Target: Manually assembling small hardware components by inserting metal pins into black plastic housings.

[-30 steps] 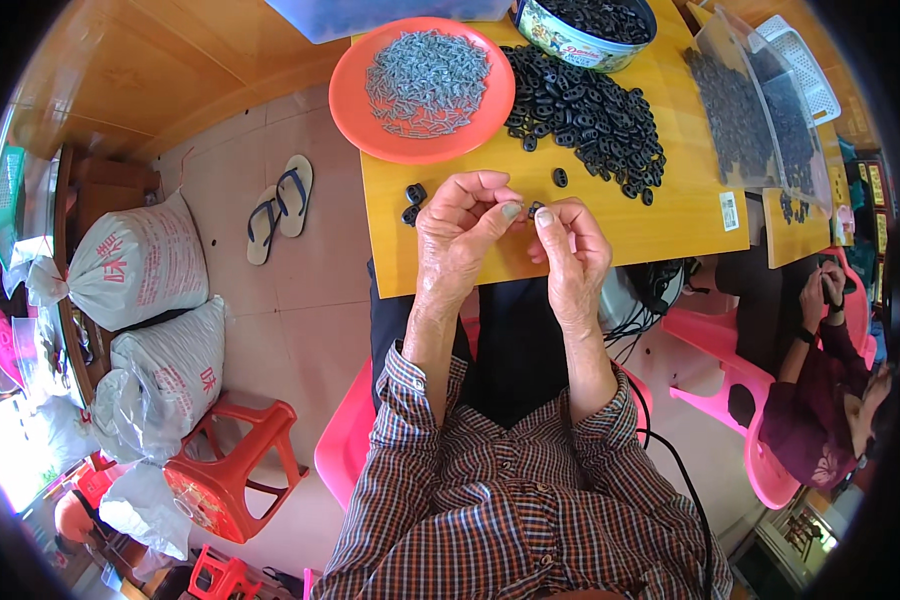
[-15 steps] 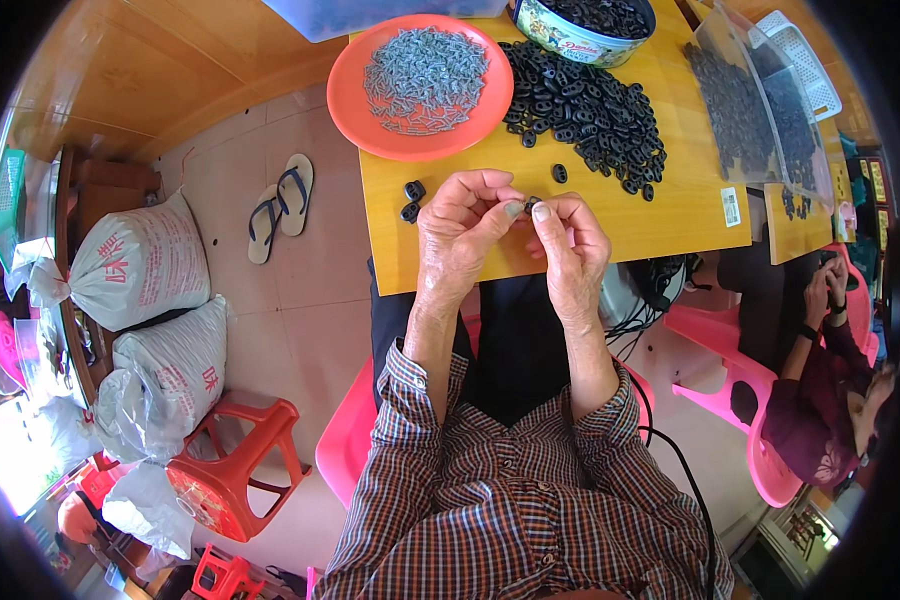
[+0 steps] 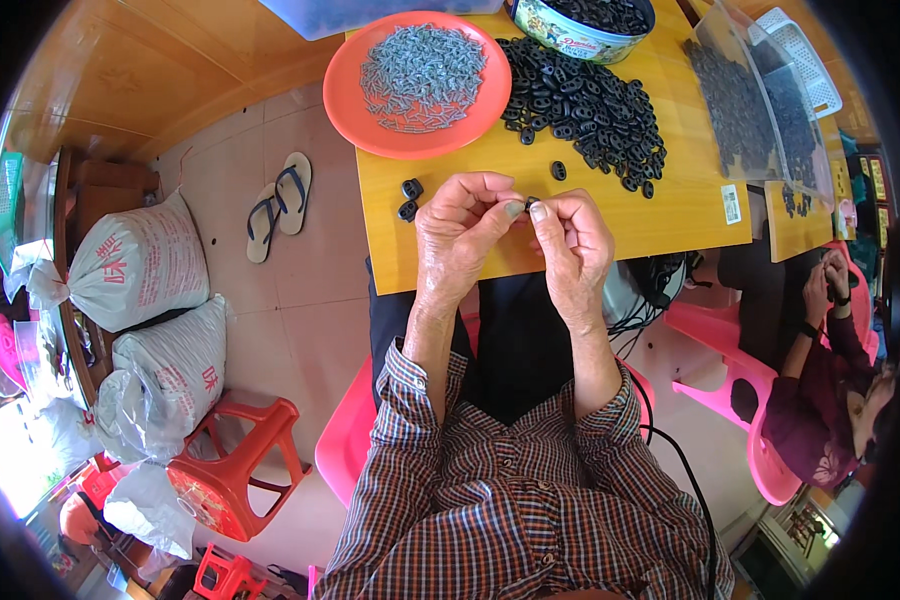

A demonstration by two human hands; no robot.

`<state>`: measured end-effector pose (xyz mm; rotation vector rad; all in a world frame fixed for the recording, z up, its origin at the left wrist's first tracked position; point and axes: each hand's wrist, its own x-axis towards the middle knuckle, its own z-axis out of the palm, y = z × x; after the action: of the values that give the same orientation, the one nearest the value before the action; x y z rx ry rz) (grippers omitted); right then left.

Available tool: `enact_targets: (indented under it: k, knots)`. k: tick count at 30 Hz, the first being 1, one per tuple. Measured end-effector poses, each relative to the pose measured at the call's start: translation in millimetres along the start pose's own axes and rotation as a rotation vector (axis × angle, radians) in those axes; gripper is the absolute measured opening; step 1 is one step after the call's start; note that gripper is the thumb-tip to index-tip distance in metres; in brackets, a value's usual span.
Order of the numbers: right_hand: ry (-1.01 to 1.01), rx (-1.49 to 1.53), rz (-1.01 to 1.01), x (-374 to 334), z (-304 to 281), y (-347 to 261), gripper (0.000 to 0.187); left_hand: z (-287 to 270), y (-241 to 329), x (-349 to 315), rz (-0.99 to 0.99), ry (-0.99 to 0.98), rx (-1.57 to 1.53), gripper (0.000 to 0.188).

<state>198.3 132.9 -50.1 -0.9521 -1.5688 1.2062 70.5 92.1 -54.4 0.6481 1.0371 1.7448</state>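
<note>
Both hands meet above the near edge of the yellow table [image 3: 410, 262]. My right hand [image 3: 575, 240] pinches a small black oval plastic piece [image 3: 531, 202] between thumb and forefinger. The thumb and forefinger of my left hand [image 3: 460, 228] are pressed together right beside it; whatever they hold is too small to make out. Beyond lie a pile of black two-holed plastic pieces [image 3: 595, 110] and an orange plate [image 3: 345, 105] of small grey metal screws or pins [image 3: 422, 75]. A single black piece [image 3: 559, 171] lies near my right hand, and a few black pieces [image 3: 409, 200] by my left.
A round tin [image 3: 580, 45] of black pieces stands at the back, with clear plastic bins [image 3: 740, 110] at the right. Another person [image 3: 820, 400] sits on a pink chair to the right. White sacks [image 3: 145, 262], a red stool [image 3: 240, 450] and flip-flops [image 3: 292, 195] are at the left.
My hands stay in nearly the same pinching pose, with the right hand's fingers shifted very slightly. At the right, the other person's hands have moved a little.
</note>
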Motion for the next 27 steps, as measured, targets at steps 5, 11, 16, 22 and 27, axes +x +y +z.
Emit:
enact_targets:
  k: [5, 11, 16, 22, 27]
  knots:
    - [-0.013, -0.118, -0.12, 1.9, -0.8, -4.3, 0.01, -1.6, -1.8, -0.9, -0.01, -0.002, 0.01, 0.017]
    - [-0.033, -0.188, -0.199, 5.2, -0.7, -5.9, 0.012, -3.0, -1.8, -0.5, 0.016, -0.003, 0.059, 0.016]
    - [-0.007, 0.137, 0.246, -0.9, 3.1, -17.5, 0.016, -1.4, -1.1, -1.3, 0.006, -0.018, 0.098, 0.019]
    - [0.062, 0.262, 0.31, 0.6, 3.1, -17.0, 0.018, 0.1, -1.9, -1.2, 0.026, -0.047, 0.175, 0.022]
    - [0.067, 0.251, 0.303, 1.4, 0.9, -15.5, 0.02, 1.9, -3.5, -0.6, 0.02, -0.038, 0.233, 0.019]
